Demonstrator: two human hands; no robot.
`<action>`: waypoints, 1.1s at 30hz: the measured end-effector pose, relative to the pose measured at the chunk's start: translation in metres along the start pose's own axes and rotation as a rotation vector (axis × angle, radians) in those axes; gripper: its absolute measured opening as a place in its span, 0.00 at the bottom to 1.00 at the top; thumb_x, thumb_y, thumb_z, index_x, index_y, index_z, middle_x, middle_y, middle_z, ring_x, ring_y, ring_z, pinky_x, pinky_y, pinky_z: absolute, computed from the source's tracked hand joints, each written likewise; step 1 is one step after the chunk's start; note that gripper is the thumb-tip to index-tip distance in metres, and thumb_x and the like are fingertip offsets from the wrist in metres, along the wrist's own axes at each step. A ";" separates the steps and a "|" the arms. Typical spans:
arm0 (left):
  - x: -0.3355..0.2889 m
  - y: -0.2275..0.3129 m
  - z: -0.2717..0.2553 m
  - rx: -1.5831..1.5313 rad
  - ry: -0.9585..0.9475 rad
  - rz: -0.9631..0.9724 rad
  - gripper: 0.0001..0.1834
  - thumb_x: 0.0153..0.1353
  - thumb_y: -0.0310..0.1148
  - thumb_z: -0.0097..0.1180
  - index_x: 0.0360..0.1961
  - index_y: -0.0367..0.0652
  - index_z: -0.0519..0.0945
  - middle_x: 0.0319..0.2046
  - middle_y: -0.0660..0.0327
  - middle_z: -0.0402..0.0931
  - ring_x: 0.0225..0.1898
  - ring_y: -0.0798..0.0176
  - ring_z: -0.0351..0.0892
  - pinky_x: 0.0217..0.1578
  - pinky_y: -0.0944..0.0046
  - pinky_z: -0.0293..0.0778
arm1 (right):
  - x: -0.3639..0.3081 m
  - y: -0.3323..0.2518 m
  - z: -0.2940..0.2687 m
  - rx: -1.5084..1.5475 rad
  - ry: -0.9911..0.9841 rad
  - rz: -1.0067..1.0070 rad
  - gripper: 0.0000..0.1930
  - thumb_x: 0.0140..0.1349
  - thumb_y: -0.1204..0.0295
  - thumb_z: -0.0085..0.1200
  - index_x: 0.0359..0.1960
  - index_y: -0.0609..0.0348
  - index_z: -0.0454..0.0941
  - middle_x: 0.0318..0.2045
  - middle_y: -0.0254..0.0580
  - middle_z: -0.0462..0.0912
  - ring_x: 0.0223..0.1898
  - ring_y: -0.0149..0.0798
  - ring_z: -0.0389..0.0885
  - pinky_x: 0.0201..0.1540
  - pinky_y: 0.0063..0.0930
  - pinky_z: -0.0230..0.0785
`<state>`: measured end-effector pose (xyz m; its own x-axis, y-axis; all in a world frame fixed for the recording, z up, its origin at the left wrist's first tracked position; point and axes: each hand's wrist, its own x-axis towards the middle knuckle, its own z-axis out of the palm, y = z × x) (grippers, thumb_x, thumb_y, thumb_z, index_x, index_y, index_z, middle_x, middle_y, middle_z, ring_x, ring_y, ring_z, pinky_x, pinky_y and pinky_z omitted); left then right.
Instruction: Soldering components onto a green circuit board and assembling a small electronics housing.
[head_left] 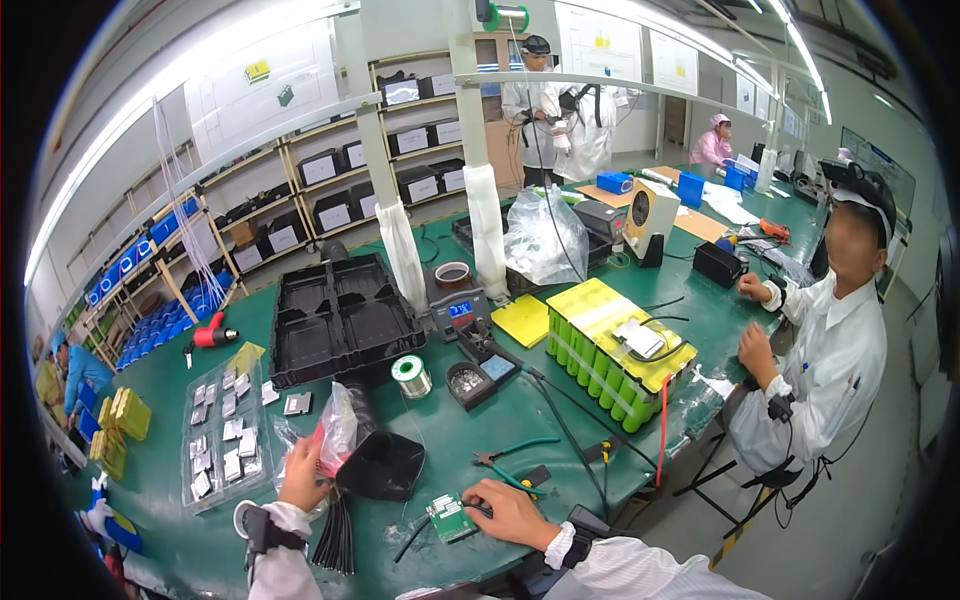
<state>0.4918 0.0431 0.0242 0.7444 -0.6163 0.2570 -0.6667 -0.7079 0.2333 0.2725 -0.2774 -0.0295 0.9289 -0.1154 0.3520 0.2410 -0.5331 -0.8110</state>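
My left hand has its fingers closed on the edge of a clear plastic bag with a red part. Beside the bag lies a black flared sheet, and below it a bundle of black wires fans out. With curled fingers, my right hand grips the right edge of a green circuit board on the bench. Something small and dark shows at those fingertips; its kind is unclear. A short black wire lies against the board's left side. Green-handled pliers rest just beyond my right hand.
A clear tray of small silvery parts lies left; a black divided tray, solder spool and soldering station stand behind. A green battery pack sits right. A co-worker sits at the right edge.
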 end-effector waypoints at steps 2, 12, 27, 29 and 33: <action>-0.007 0.013 -0.034 0.037 -0.114 -0.083 0.53 0.39 0.23 0.69 0.70 0.46 0.60 0.70 0.47 0.55 0.73 0.35 0.50 0.71 0.44 0.53 | -0.001 -0.002 -0.003 0.031 -0.014 0.029 0.12 0.59 0.72 0.62 0.44 0.60 0.78 0.35 0.41 0.79 0.37 0.41 0.82 0.40 0.34 0.74; -0.131 0.103 -0.104 -0.106 0.323 -0.254 0.25 0.46 0.19 0.61 0.50 0.39 0.77 0.47 0.48 0.76 0.53 0.41 0.74 0.55 0.52 0.70 | 0.013 -0.037 -0.044 0.056 -0.078 -0.032 0.16 0.54 0.73 0.66 0.45 0.58 0.80 0.39 0.40 0.81 0.39 0.39 0.80 0.35 0.28 0.72; -0.187 -0.129 -0.062 0.153 0.237 -0.613 0.10 0.53 0.28 0.63 0.38 0.43 0.84 0.35 0.58 0.81 0.41 0.51 0.80 0.39 0.55 0.76 | -0.009 -0.022 0.001 -0.036 -0.077 0.014 0.28 0.44 0.76 0.69 0.50 0.63 0.76 0.46 0.47 0.76 0.44 0.45 0.78 0.48 0.35 0.72; -0.185 -0.140 -0.063 0.139 0.238 -0.657 0.08 0.53 0.30 0.63 0.36 0.43 0.84 0.35 0.59 0.82 0.41 0.51 0.81 0.40 0.54 0.76 | -0.008 -0.025 0.002 -0.004 -0.081 0.014 0.27 0.44 0.76 0.69 0.50 0.63 0.76 0.46 0.47 0.77 0.44 0.44 0.78 0.48 0.35 0.72; -0.162 -0.098 -0.053 0.014 0.108 -0.750 0.13 0.53 0.37 0.67 0.37 0.43 0.85 0.37 0.58 0.83 0.40 0.51 0.83 0.43 0.54 0.77 | -0.011 -0.020 -0.003 0.022 -0.043 0.059 0.25 0.45 0.77 0.69 0.48 0.63 0.78 0.44 0.46 0.78 0.43 0.42 0.79 0.47 0.32 0.71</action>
<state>0.4343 0.2307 0.0091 0.9898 0.0689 0.1244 0.0182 -0.9288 0.3700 0.2569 -0.2679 -0.0160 0.9527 -0.1101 0.2834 0.1912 -0.5076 -0.8401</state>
